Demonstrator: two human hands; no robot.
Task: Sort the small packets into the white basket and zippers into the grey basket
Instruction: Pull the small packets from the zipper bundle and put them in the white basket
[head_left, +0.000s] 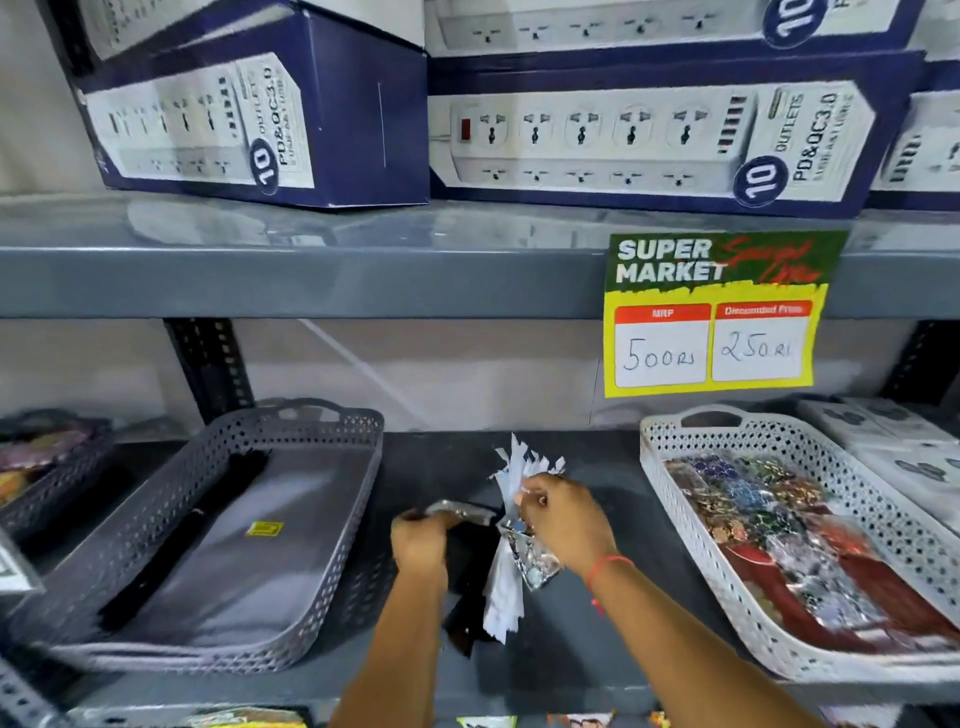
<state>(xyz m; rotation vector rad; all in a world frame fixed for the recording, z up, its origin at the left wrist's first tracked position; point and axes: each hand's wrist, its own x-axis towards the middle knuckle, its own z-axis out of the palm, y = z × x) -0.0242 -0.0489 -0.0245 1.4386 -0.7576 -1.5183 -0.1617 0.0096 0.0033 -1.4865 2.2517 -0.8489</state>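
On the grey shelf between two baskets, my right hand (563, 519) grips a bundle of white zippers (511, 587) together with a small shiny packet (537, 564). My left hand (421, 545) is closed on a clear packet (460, 512) lying over a pile of black zippers (467, 618). The grey basket (332, 587) stands at the left and holds black zippers (171, 551) along its left side. To the right, the white basket (670, 467) is filled with several colourful small packets (789, 535).
Boxes of power strips (649, 135) fill the upper shelf, with a yellow price sign (714, 312) hanging from its edge. A dark basket (47, 478) sits far left, white boxes (893, 441) far right. A metal upright (208, 364) stands behind the grey basket.
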